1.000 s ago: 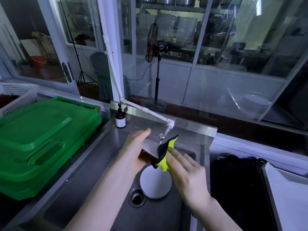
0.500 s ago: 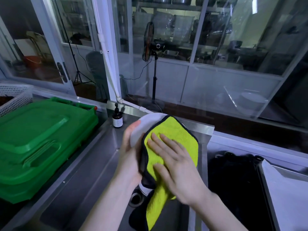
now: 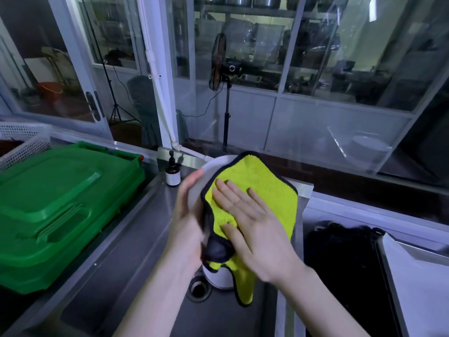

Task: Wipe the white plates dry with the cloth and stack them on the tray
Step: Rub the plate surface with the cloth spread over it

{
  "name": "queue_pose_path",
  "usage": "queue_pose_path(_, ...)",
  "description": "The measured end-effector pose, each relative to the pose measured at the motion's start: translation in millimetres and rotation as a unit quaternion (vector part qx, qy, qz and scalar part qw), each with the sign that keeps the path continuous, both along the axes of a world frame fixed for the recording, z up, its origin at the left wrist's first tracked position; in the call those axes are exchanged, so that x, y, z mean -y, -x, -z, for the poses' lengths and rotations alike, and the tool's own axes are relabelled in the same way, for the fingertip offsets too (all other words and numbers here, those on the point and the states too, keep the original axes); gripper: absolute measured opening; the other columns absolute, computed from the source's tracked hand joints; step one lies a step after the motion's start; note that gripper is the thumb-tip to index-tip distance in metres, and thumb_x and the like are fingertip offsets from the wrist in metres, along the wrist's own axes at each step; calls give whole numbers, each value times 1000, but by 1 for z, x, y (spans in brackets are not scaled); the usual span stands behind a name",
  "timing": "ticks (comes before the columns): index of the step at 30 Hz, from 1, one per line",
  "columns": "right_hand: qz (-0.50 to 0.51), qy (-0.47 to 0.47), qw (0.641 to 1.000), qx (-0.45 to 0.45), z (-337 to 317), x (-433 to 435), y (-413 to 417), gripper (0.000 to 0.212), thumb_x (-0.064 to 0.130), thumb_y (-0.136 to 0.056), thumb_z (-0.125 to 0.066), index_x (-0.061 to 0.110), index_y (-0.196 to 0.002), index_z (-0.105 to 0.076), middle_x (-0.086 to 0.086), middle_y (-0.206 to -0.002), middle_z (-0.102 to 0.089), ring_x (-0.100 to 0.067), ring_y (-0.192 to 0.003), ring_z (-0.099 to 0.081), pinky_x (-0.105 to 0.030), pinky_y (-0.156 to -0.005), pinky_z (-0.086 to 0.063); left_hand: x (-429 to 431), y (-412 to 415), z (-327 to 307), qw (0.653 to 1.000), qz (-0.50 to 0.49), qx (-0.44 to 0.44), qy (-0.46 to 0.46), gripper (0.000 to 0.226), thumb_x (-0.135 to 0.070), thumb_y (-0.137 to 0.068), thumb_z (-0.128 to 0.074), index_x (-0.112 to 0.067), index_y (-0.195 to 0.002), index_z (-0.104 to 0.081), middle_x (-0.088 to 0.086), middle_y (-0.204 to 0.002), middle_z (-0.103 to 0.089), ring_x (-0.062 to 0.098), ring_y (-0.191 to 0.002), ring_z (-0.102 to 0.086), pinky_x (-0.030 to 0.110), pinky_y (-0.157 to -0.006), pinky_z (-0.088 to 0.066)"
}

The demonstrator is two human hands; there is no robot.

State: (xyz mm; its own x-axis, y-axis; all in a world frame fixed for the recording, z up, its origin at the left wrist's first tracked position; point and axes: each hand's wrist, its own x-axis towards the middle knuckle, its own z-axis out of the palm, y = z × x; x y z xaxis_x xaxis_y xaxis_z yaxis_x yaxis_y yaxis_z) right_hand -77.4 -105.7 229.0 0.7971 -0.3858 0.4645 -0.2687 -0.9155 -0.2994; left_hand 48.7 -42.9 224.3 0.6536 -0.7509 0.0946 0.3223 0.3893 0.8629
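Note:
I hold a white plate (image 3: 213, 166) tilted up over the steel sink (image 3: 136, 283). My left hand (image 3: 187, 222) grips the plate's left edge from behind. A yellow cloth with a black border (image 3: 262, 188) covers most of the plate's face. My right hand (image 3: 252, 227) presses flat on the cloth with its fingers spread. Another white plate (image 3: 218, 279) lies in the sink basin below, partly hidden by the hanging cloth. A steel tray (image 3: 388, 268) sits at the right edge, partly covered by a white sheet (image 3: 422, 288).
A green plastic crate lid (image 3: 53, 207) fills the counter on the left, with a white perforated basket (image 3: 21, 142) behind it. A small brown pump bottle (image 3: 173, 172) stands at the sink's back edge. The drain (image 3: 198, 288) is below the plates. A black mass (image 3: 345, 259) lies right of the sink.
The plate came up out of the sink and the bunched cloth was spread over its face. My right hand has slid a little across the cloth since half a second ago.

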Motion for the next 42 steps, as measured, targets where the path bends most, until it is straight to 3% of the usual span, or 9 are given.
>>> queue_pose_path(2,44,-31,998,15,-10,15,-4,53,30,-102,-36,23,-154,-27,12,-162,-15,-2,-150,-6,-38,-124,-8,0,-2,-5,1000,-8,-9,0,38,-11,-102,-55,-45,-111,-71,-2,-129,-70,20,-121,-66,36,-98,-53)
queue_pose_path(5,93,-69,992,49,-6,26,5,52,25,-102,-39,19,-153,-29,9,-161,-17,-5,-151,-5,-42,-123,-11,-4,-15,-12,999,-28,-19,12,35,-22,-93,-62,-54,-106,-71,-12,-126,-71,15,-116,-68,32,-88,-58)
queue_pose_path(11,-26,-28,999,18,19,-6,8,56,29,-99,-37,19,-154,-29,8,-163,-19,-12,-152,-9,-42,-123,-7,-7,-13,-5,998,-54,9,-9,36,-19,-99,-60,-52,-109,-71,-10,-134,-66,14,-129,-59,37,-107,-47)
queue_pose_path(17,52,-36,998,3,-4,29,-11,57,41,-99,-26,28,-154,-26,16,-162,-15,1,-149,-3,-40,-124,-4,-9,2,1,1000,4,14,-10,45,-9,-104,-50,-48,-114,-71,-5,-128,-71,13,-117,-67,27,-92,-52)
queue_pose_path(22,126,-191,958,175,6,39,4,50,34,-100,-37,29,-150,-32,31,-152,-23,3,-146,-17,-18,-120,-14,-16,-8,-9,1000,18,-9,1,39,-23,-92,-63,-57,-110,-70,-20,-124,-70,6,-113,-69,22,-78,-58)
queue_pose_path(25,95,-219,948,209,28,21,23,51,37,-101,-35,34,-152,-26,34,-155,-20,1,-148,-14,-15,-118,-11,-19,-14,-7,1000,10,-9,-8,45,-19,-104,-54,-61,-112,-67,-25,-124,-69,6,-115,-67,26,-80,-56)
queue_pose_path(30,42,-124,983,127,-2,34,26,55,20,-99,-41,26,-152,-25,13,-162,-18,-9,-151,-7,-48,-123,-10,-13,-13,-11,998,60,28,-12,42,-21,-92,-64,-56,-115,-68,-21,-124,-70,5,-113,-68,20,-75,-57)
queue_pose_path(35,-7,-2,1000,-11,-43,50,6,50,33,-101,-37,26,-151,-35,16,-159,-26,-1,-149,-11,-39,-123,-10,-6,-4,-9,995,95,27,-2,45,-15,-90,-60,-48,-118,-71,-7,-130,-71,16,-127,-63,35,-102,-46)
queue_pose_path(42,40,-196,966,161,-1,44,39,47,35,-102,-35,43,-147,-25,28,-157,-22,2,-148,-12,-26,-122,-11,-11,-22,-2,998,57,-26,0,38,-23,-91,-67,-48,-120,-65,-14,-123,-73,11,-109,-72,24,-70,-59)
